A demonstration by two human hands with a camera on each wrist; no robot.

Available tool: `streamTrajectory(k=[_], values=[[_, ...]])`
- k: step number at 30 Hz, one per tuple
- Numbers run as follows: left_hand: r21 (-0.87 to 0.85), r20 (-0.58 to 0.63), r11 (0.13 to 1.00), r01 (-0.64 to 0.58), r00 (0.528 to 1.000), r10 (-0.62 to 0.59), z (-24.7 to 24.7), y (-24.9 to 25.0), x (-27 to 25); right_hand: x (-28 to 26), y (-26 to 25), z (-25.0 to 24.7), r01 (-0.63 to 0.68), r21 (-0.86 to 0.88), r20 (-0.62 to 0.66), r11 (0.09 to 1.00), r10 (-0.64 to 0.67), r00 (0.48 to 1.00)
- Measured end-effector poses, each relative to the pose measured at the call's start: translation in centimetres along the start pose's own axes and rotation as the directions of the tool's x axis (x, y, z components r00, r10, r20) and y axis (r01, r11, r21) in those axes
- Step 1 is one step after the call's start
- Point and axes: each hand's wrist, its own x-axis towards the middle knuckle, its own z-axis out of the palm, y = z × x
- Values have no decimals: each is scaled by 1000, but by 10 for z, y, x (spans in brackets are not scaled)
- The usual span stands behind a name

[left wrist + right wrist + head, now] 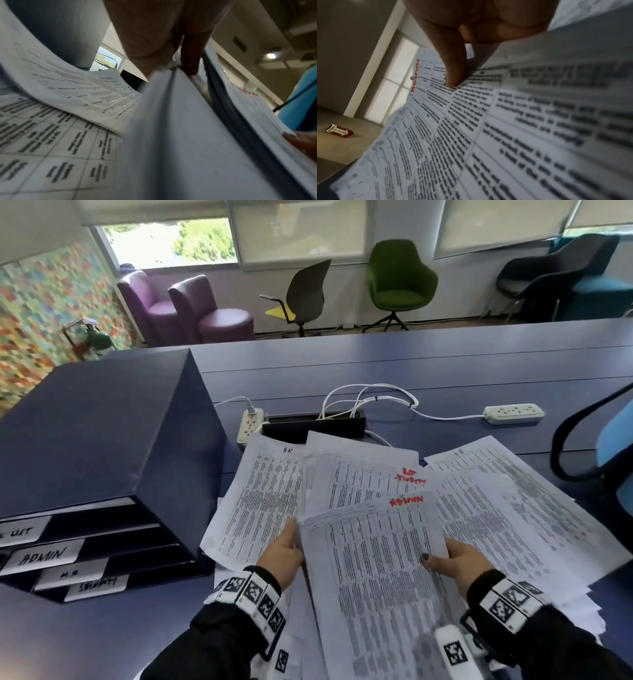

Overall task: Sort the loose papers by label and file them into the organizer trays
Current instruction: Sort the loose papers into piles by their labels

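Observation:
A printed sheet marked ADMIN in red [376,570] is lifted above the loose papers [513,501] spread over the blue table [445,364]. My left hand [284,549] holds its left edge, fingers under the paper [171,128], seen close in the left wrist view. My right hand [455,559] pinches its right edge, thumb on top; the right wrist view shows the thumb pressed on the ADMIN sheet [488,128]. The dark blue organizer [102,440] stands at left, with trays labelled ADMIN [42,556], H.R [70,574] and SECURITY [97,587].
Sheets marked H.R [267,491] and one with a red SECURITY label [370,477] lie beneath. Two white power strips [513,414] and cables sit behind the papers by a black cable box [315,424]. A blue chair [613,446] stands at right.

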Motion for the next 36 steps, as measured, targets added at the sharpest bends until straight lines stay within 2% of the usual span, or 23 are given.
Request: streamTrajectory(k=[2, 4, 6, 8, 10, 16, 21, 22, 23, 25, 26, 27, 28, 29, 31, 33, 36], values=[[152, -2, 988, -12, 1000, 12, 0, -2, 2, 4, -6, -11, -2, -101, -29, 995, -1, 1000], [351, -72, 936, 4, 997, 23, -3, -6, 4, 5, -13, -28, -7, -185, -58, 983, -3, 998], [581, -78, 814, 13, 996, 40, -6, -12, 3, 5, -17, -48, -22, -270, -84, 963, -1, 996], [696, -57, 716, 47, 998, -10, -10, -22, 3, 6, -16, -68, -58, -357, -108, 932, 21, 994], [724, -16, 686, 72, 996, -88, -9, -28, 0, 6, -12, -84, -120, -391, -152, 913, 64, 986], [764, 103, 645, -13, 989, -102, 6, -22, -6, 13, 3, -103, -243, -397, -276, 885, 138, 951], [895, 184, 428, -126, 978, -97, 28, -4, -16, 13, 7, -106, -249, -346, -273, 905, 157, 949], [895, 209, 424, -140, 970, -120, 31, -3, -18, 13, 6, -109, -244, -342, -263, 907, 156, 952], [875, 236, 462, -142, 960, -151, 33, -2, -19, 12, 5, -112, -236, -341, -261, 910, 150, 954], [743, 261, 666, -71, 947, -190, 31, -7, -16, 11, 0, -117, -202, -327, -254, 923, 120, 960], [670, 225, 742, -28, 960, -166, 25, -11, -15, 11, -1, -119, -182, -307, -249, 934, 106, 963], [629, 127, 777, 5, 986, -109, 15, -14, -11, 12, -3, -120, -172, -285, -249, 943, 101, 963], [625, -25, 779, 44, 999, -36, 4, -18, -5, 13, -3, -121, -165, -256, -246, 952, 101, 964], [636, -191, 764, 108, 981, 20, -9, -22, 1, 14, -4, -121, -160, -226, -241, 961, 104, 965], [614, -432, 740, 277, 902, 21, -33, -28, 9, 13, -7, -120, -138, -134, -198, 981, 110, 974], [496, -525, 780, 382, 847, -82, -48, -32, 14, 17, -8, -119, -87, -45, -156, 995, 79, 985], [319, -523, 870, 376, 835, -169, -53, -37, 18, 12, -24, -111, -9, 1, -105, 1000, 10, 994]])
